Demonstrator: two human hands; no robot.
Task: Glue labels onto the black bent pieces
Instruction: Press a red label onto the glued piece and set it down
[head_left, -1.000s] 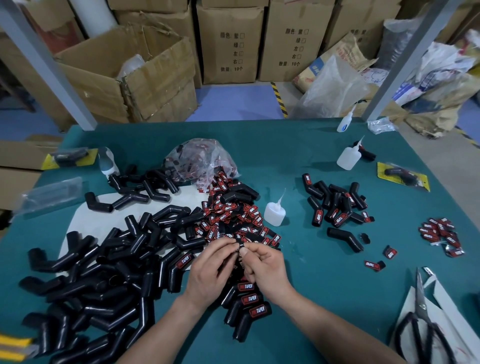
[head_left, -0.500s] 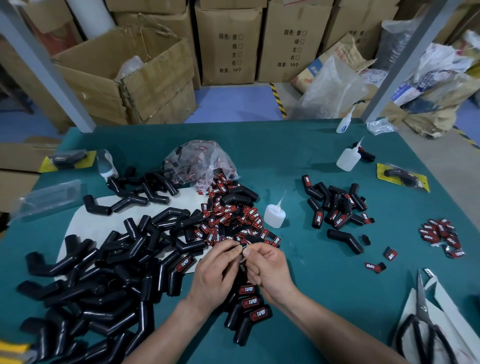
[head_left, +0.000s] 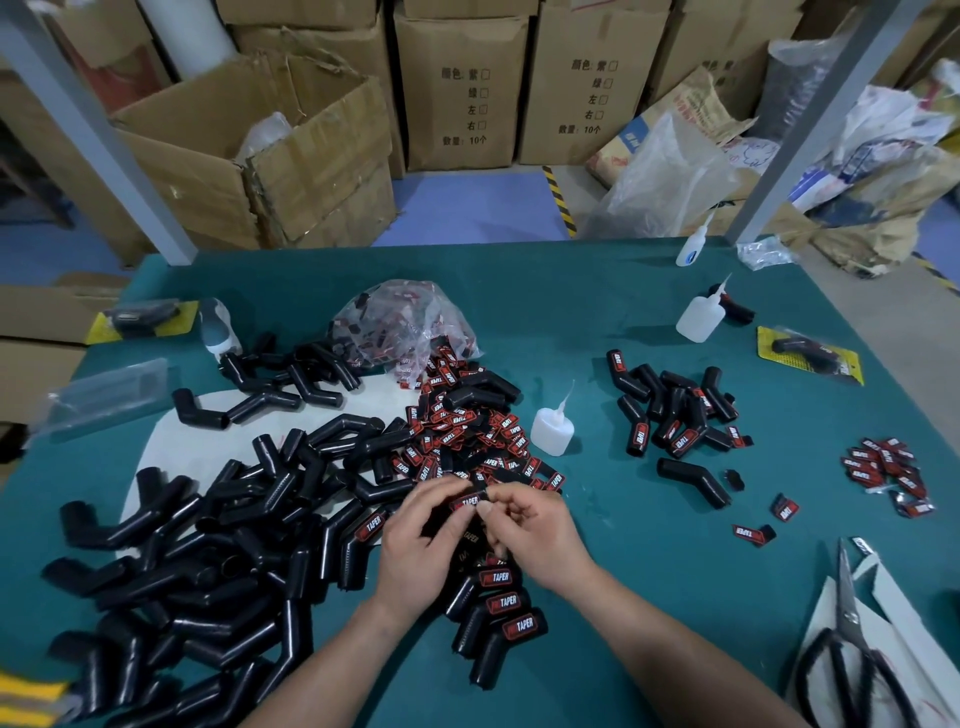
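Note:
My left hand (head_left: 421, 540) and my right hand (head_left: 535, 535) meet over the table's middle and pinch one red-and-black label (head_left: 467, 502) between their fingertips. A heap of loose labels (head_left: 467, 431) lies just beyond them. A big pile of bare black bent pieces (head_left: 208, 530) spreads to the left. Labelled pieces (head_left: 506, 603) lie in a row under my wrists. A small glue bottle (head_left: 551, 428) stands to the right of the label heap.
More labelled pieces (head_left: 675, 421) sit at centre right, with loose labels (head_left: 888, 475) further right. A second glue bottle (head_left: 698, 317) and a third (head_left: 693, 244) stand at the back. Scissors (head_left: 852, 654) lie at the front right corner. A plastic bag of labels (head_left: 405, 322) sits behind the heap.
Both hands stay in the same spot, fingers working the label; it now shows face up between the fingertips.

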